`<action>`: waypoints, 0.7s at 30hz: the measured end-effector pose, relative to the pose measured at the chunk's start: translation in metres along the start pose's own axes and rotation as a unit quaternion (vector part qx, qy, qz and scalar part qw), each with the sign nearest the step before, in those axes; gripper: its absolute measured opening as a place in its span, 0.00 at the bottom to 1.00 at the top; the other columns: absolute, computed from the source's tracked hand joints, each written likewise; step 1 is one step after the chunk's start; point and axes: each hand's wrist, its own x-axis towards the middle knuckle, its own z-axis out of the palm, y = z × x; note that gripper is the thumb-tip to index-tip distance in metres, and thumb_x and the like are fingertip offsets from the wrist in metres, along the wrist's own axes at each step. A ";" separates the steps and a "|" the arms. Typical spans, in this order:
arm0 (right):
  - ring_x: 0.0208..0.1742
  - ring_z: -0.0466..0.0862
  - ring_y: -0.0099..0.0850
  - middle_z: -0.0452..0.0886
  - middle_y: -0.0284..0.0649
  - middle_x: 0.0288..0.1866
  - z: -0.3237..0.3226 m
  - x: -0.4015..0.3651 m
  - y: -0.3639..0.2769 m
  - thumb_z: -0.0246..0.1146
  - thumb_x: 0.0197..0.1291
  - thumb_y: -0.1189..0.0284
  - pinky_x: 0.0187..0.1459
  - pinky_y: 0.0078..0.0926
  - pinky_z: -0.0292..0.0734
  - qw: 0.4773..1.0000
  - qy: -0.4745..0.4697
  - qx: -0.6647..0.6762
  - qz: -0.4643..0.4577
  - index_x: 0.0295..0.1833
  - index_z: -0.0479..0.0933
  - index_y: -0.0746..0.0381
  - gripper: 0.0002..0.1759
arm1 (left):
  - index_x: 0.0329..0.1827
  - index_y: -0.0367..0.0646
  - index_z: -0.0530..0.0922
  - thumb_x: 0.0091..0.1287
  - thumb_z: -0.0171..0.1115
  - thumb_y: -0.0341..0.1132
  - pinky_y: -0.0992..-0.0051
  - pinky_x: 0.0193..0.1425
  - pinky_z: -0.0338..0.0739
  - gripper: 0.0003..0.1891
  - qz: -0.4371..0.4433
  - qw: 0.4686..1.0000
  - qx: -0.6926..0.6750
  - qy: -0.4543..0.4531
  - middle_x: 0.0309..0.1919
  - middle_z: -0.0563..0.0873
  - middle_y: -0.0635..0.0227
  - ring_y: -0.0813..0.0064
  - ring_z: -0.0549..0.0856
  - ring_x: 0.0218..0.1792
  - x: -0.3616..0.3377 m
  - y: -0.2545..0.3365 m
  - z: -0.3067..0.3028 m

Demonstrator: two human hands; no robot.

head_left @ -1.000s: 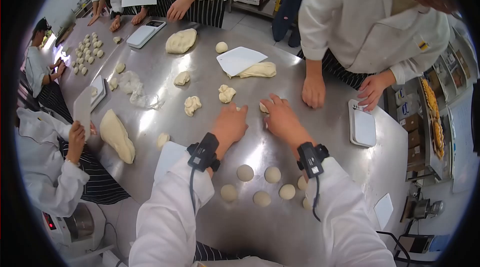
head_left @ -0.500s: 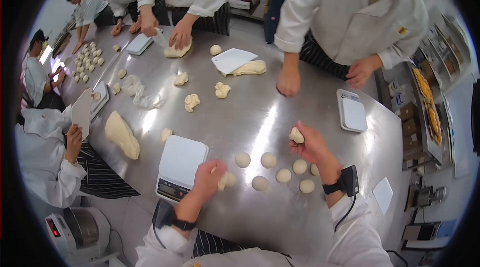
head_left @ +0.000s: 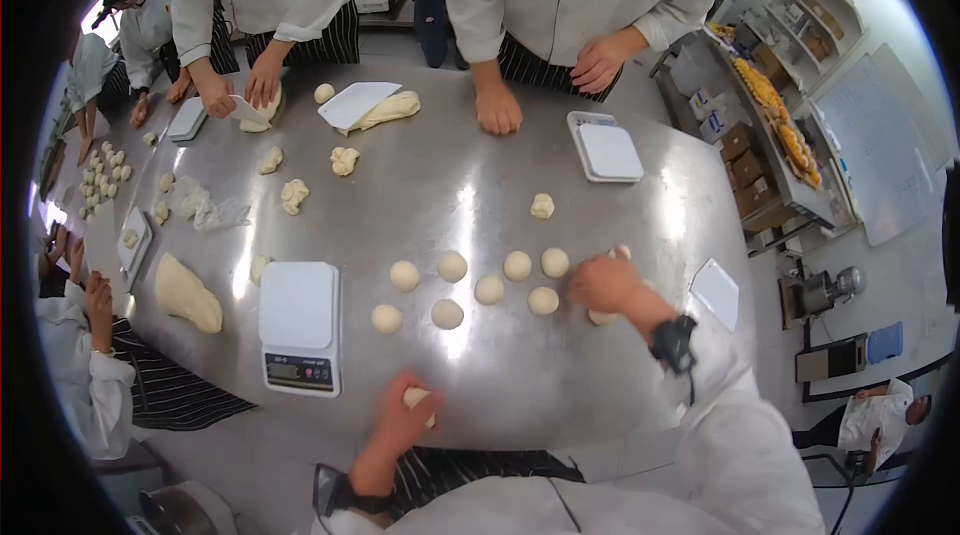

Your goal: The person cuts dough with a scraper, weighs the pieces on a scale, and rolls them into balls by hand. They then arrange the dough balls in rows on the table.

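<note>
My left hand (head_left: 402, 415), near the front edge of the steel table, is closed around a small piece of dough (head_left: 419, 399). On the right, my right hand (head_left: 606, 285) is curled, knuckles up, beside the row of round dough balls (head_left: 543, 301). Its fingertips are hidden, so whatever they hold cannot be made out. One pale ball (head_left: 621, 252) peeks out behind the hand and another (head_left: 601, 318) lies below it. A rougher lump of dough (head_left: 541, 206) sits alone farther back. Left of the balls stands a digital scale (head_left: 299, 306) with a bare white platform.
A big dough slab (head_left: 188, 293) lies left of the scale, near crumpled plastic (head_left: 207, 205). Across the table are a second scale (head_left: 609, 152), a white scraper (head_left: 360, 105) on dough, and co-workers' hands (head_left: 497, 110). Another scraper (head_left: 716, 293) rests at the right edge.
The view has swung right. My right hand has let go of the rough lump and moved down to the right. My left hand has drawn back towards me, leaving a dough ball beside the scale.
</note>
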 end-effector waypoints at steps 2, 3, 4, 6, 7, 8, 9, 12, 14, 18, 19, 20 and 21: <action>0.55 0.81 0.38 0.85 0.40 0.47 0.037 0.004 0.004 0.62 0.58 0.62 0.61 0.45 0.68 0.973 0.213 0.086 -0.037 0.46 0.85 0.55 0.14 | 0.38 0.41 0.72 0.63 0.65 0.25 0.73 0.23 0.81 0.09 -0.007 0.999 -0.048 0.004 0.24 0.80 0.66 0.75 0.82 0.23 0.000 0.004 -0.008; 0.51 0.82 0.39 0.85 0.39 0.42 0.032 0.001 -0.008 0.62 0.57 0.63 0.57 0.44 0.71 0.954 0.271 0.122 -0.046 0.43 0.84 0.56 0.12 | 0.39 0.42 0.71 0.64 0.64 0.24 0.74 0.21 0.81 0.09 -0.022 0.997 -0.070 0.009 0.24 0.79 0.67 0.75 0.82 0.23 -0.004 0.001 -0.013; 0.47 0.82 0.39 0.84 0.38 0.37 0.030 0.001 -0.018 0.63 0.57 0.64 0.54 0.42 0.73 0.928 0.332 0.161 -0.054 0.40 0.83 0.57 0.11 | 0.39 0.42 0.71 0.64 0.64 0.24 0.74 0.21 0.81 0.09 -0.028 0.997 -0.075 0.007 0.24 0.79 0.67 0.75 0.82 0.23 -0.005 -0.006 -0.015; 0.43 0.82 0.40 0.83 0.37 0.35 0.022 0.019 -0.033 0.63 0.57 0.64 0.51 0.41 0.74 0.917 0.352 0.159 -0.100 0.39 0.82 0.58 0.10 | 0.40 0.41 0.71 0.62 0.64 0.22 0.74 0.23 0.81 0.10 -0.065 0.991 -0.113 0.007 0.31 0.80 0.65 0.75 0.83 0.27 -0.002 -0.017 -0.025; 0.40 0.82 0.41 0.82 0.36 0.32 0.016 0.031 -0.043 0.63 0.57 0.65 0.48 0.39 0.75 0.902 0.371 0.161 -0.150 0.37 0.81 0.58 0.09 | 0.40 0.41 0.71 0.62 0.64 0.22 0.74 0.23 0.81 0.10 -0.058 0.992 -0.114 0.018 0.31 0.80 0.65 0.75 0.83 0.27 -0.001 -0.024 -0.028; 0.40 0.82 0.41 0.82 0.36 0.32 0.010 0.046 -0.056 0.63 0.57 0.65 0.48 0.39 0.75 0.898 0.373 0.162 -0.170 0.37 0.81 0.58 0.09 | 0.41 0.41 0.71 0.62 0.64 0.20 0.75 0.24 0.82 0.11 -0.067 0.990 -0.123 -0.002 0.36 0.80 0.63 0.75 0.84 0.29 -0.001 -0.032 -0.029; 0.42 0.82 0.41 0.82 0.37 0.35 0.005 0.062 -0.072 0.63 0.57 0.66 0.49 0.39 0.76 0.900 0.339 0.186 -0.201 0.40 0.81 0.58 0.09 | 0.42 0.41 0.71 0.62 0.63 0.19 0.75 0.25 0.82 0.11 -0.076 0.988 -0.130 -0.019 0.41 0.80 0.62 0.74 0.85 0.32 -0.001 -0.036 -0.031; 0.48 0.81 0.41 0.81 0.40 0.45 -0.028 0.114 -0.128 0.64 0.56 0.66 0.51 0.38 0.76 0.901 0.270 0.223 -0.255 0.46 0.80 0.58 0.13 | 0.44 0.41 0.71 0.63 0.63 0.19 0.76 0.27 0.83 0.12 -0.035 0.985 -0.165 -0.035 0.48 0.79 0.59 0.73 0.85 0.34 -0.001 -0.042 -0.032; 0.57 0.77 0.42 0.76 0.42 0.57 -0.055 0.163 -0.170 0.65 0.56 0.67 0.55 0.38 0.76 0.900 0.271 0.210 -0.268 0.55 0.78 0.57 0.19 | 0.45 0.41 0.72 0.64 0.62 0.20 0.75 0.28 0.83 0.10 -0.009 0.980 -0.186 -0.070 0.48 0.80 0.58 0.72 0.86 0.34 0.001 -0.052 -0.032; 0.66 0.71 0.47 0.70 0.44 0.66 -0.098 0.274 -0.246 0.65 0.56 0.69 0.63 0.43 0.71 0.865 0.404 0.162 -0.249 0.60 0.76 0.57 0.23 | 0.46 0.42 0.74 0.67 0.63 0.25 0.77 0.29 0.80 0.09 -0.011 0.966 -0.250 -0.055 0.41 0.84 0.62 0.78 0.84 0.27 -0.004 -0.048 -0.030; 0.66 0.70 0.47 0.70 0.45 0.67 -0.105 0.295 -0.259 0.63 0.57 0.70 0.63 0.44 0.70 0.849 0.442 0.151 -0.248 0.58 0.77 0.58 0.21 | 0.45 0.42 0.75 0.66 0.64 0.26 0.75 0.30 0.78 0.08 -0.022 0.962 -0.268 -0.039 0.37 0.83 0.63 0.75 0.83 0.27 -0.006 -0.037 -0.029; 0.66 0.70 0.47 0.70 0.45 0.67 -0.114 0.308 -0.268 0.63 0.57 0.70 0.63 0.44 0.70 0.850 0.442 0.154 -0.243 0.58 0.77 0.58 0.21 | 0.44 0.42 0.76 0.65 0.64 0.28 0.73 0.30 0.76 0.08 -0.033 0.958 -0.283 -0.026 0.33 0.81 0.65 0.72 0.81 0.27 -0.005 -0.031 -0.031; 0.65 0.72 0.47 0.73 0.46 0.64 -0.123 0.318 -0.274 0.61 0.57 0.73 0.62 0.44 0.71 0.887 0.375 0.130 -0.235 0.55 0.79 0.59 0.18 | 0.44 0.42 0.76 0.65 0.64 0.28 0.73 0.30 0.76 0.08 -0.035 0.959 -0.278 -0.032 0.33 0.81 0.65 0.72 0.81 0.27 -0.002 -0.031 -0.033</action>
